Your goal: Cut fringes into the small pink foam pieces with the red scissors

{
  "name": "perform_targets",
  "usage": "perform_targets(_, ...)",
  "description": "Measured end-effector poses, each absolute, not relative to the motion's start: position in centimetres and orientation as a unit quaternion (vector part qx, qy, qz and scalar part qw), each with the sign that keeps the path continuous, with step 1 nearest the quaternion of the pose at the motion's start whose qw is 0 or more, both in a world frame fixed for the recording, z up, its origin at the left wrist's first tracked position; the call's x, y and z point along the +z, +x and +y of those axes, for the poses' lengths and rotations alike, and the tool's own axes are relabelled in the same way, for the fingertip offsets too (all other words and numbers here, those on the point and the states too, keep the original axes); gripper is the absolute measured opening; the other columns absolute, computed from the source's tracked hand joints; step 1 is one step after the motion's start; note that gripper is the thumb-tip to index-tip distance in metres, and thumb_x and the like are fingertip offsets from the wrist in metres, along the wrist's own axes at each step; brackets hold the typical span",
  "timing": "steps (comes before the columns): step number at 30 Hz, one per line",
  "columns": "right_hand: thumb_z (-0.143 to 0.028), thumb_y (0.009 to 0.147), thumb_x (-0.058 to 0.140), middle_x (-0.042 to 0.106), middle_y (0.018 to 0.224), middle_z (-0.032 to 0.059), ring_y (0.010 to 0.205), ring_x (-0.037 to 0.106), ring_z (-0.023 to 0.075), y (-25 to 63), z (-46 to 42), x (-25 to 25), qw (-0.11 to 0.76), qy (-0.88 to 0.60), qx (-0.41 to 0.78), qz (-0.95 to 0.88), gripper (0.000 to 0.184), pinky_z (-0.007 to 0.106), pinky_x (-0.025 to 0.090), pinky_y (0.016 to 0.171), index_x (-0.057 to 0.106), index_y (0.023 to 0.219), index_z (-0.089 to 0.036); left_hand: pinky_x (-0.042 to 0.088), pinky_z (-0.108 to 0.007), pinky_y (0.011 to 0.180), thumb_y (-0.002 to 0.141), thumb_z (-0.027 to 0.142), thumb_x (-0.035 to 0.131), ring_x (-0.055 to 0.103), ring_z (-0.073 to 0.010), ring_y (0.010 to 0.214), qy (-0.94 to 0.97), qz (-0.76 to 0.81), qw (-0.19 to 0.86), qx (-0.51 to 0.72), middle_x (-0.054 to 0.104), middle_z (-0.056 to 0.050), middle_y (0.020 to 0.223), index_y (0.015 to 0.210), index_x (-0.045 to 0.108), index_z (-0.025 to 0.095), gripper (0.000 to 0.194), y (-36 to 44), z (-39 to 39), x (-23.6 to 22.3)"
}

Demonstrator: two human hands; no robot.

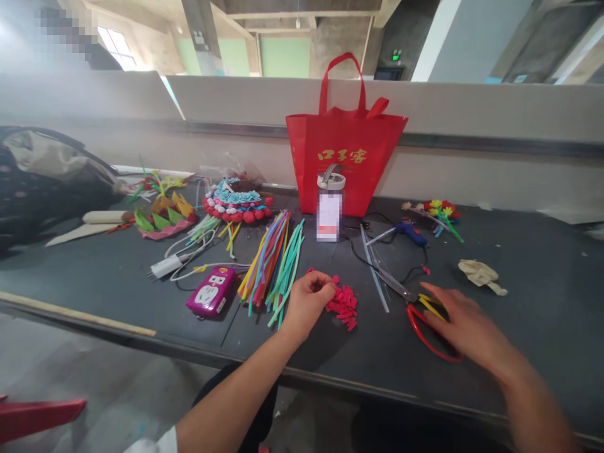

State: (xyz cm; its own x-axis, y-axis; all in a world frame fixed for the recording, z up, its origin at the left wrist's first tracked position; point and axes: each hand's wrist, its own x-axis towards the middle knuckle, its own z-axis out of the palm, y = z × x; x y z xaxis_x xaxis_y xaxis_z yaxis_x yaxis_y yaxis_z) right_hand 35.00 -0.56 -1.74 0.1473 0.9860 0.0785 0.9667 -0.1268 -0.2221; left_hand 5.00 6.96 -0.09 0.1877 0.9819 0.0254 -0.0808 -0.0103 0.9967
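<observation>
My left hand (307, 297) is curled with its fingertips pinched at the left edge of a small heap of red cut pieces (343, 303) on the dark table (117, 277). What the pinch holds is too small to name. My right hand (465, 321) lies with fingers stretched out over the red-handled scissors (425, 324), touching or just above the handles, beside a few yellow strips (428, 303). A bundle of coloured foam strips (271, 261) lies left of my left hand.
A red tote bag (344, 157) stands at the back behind a clear bottle (330, 204). A glue gun (408, 231) with cable, a magenta power strip (212, 292), a beaded ornament (236, 201), small craft flowers (438, 211) and a crumpled paper scrap (481, 275) lie around.
</observation>
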Motion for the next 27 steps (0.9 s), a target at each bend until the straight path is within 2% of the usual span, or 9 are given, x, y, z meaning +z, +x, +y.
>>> perform_targets(3,-0.048,0.084,0.048,0.064,0.119,0.0112,0.109,0.061,0.0284,35.6,-1.5,-1.8,0.119,-0.742,0.096,-0.653,0.058,0.042,0.047,0.094,0.05,0.136,-0.023,0.033,-0.023,0.055,0.07,0.024,0.064,0.043,-0.0088,0.054,0.476,0.421,0.599,0.487,0.052,0.004,0.055,0.064,0.059,0.016,0.011,5.2,7.0,0.3)
perform_targets(8,-0.046,0.079,0.053,0.066,0.116,0.0094,0.105,0.064,0.0274,35.6,-2.1,-1.6,0.113,-0.738,0.141,-0.651,0.059,0.039,0.048,0.09,0.05,0.134,-0.024,0.032,-0.023,0.054,0.067,0.022,0.063,0.042,-0.0084,0.051,0.424,0.407,0.644,0.49,0.051,0.004,0.052,0.064,0.061,0.016,0.007,5.4,7.3,-0.1)
perform_targets(10,-0.044,0.077,0.055,0.07,0.103,0.0072,0.09,0.068,0.024,35.3,-2.0,-1.5,0.105,-0.746,0.168,-0.636,0.058,0.034,0.05,0.077,0.05,0.132,-0.023,0.032,-0.023,0.054,0.066,0.021,0.063,0.042,-0.0085,0.051,0.412,0.405,0.653,0.49,0.051,0.004,0.052,0.065,0.061,0.016,0.005,5.5,7.3,-0.4)
perform_targets(13,-0.04,0.074,0.057,0.068,0.073,-0.0001,0.06,0.065,0.0183,35.0,-1.9,-1.4,0.112,-0.769,0.191,-0.6,0.05,0.028,0.046,0.056,0.052,0.121,-0.022,0.032,-0.023,0.053,0.065,0.02,0.063,0.042,-0.0084,0.05,0.403,0.402,0.658,0.493,0.05,0.004,0.051,0.065,0.061,0.016,0.005,5.6,7.3,-0.5)
perform_targets(16,-0.042,0.068,0.063,0.068,0.07,0.0003,0.057,0.064,0.0179,35.1,-2.4,-0.9,0.211,-0.77,0.226,-0.558,0.043,0.028,0.047,0.054,0.055,0.106,-0.022,0.032,-0.022,0.054,0.066,0.02,0.063,0.042,-0.0083,0.05,0.392,0.387,0.668,0.5,0.049,0.004,0.05,0.065,0.061,0.016,0.005,5.7,7.2,-0.4)
perform_targets(18,-0.045,0.065,0.066,0.068,0.071,0.0021,0.055,0.063,0.0182,35.2,-3.0,-0.1,0.289,-0.752,0.302,-0.51,0.046,0.028,0.048,0.05,0.056,0.103,-0.022,0.031,-0.022,0.053,0.067,0.02,0.063,0.042,-0.0081,0.05,0.387,0.379,0.676,0.5,0.049,0.005,0.049,0.065,0.06,0.016,0.006,5.7,7.1,-0.4)
perform_targets(22,-0.051,0.068,0.07,0.068,0.076,0.0039,0.048,0.058,0.0161,34.9,-4.0,1.6,0.379,-0.68,0.49,-0.393,0.061,0.028,0.046,0.042,0.05,0.12,-0.024,0.031,-0.022,0.053,0.067,0.021,0.064,0.042,-0.0079,0.049,0.384,0.371,0.68,0.503,0.049,0.005,0.05,0.066,0.06,0.016,0.006,5.7,7.1,-0.5)
perform_targets(25,-0.047,0.07,0.072,0.064,0.077,0.0041,0.057,0.061,0.0175,33.5,-3.8,2.0,0.451,-0.592,0.562,-0.362,0.056,0.028,0.048,0.044,0.053,0.118,-0.023,0.031,-0.022,0.052,0.067,0.02,0.065,0.042,-0.0075,0.049,0.375,0.362,0.687,0.506,0.05,0.005,0.052,0.067,0.06,0.016,0.006,5.8,7.2,-0.6)
perform_targets(27,-0.041,0.075,0.07,0.058,0.071,-0.0008,0.056,0.057,0.0143,32.0,-3.4,2.1,0.497,-0.538,0.579,-0.358,0.054,0.026,0.047,0.044,0.051,0.125,-0.027,0.031,-0.022,0.052,0.068,0.021,0.066,0.042,-0.0069,0.049,0.36,0.349,0.701,0.508,0.05,0.005,0.055,0.067,0.06,0.016,0.008,6.0,7.1,-0.7)
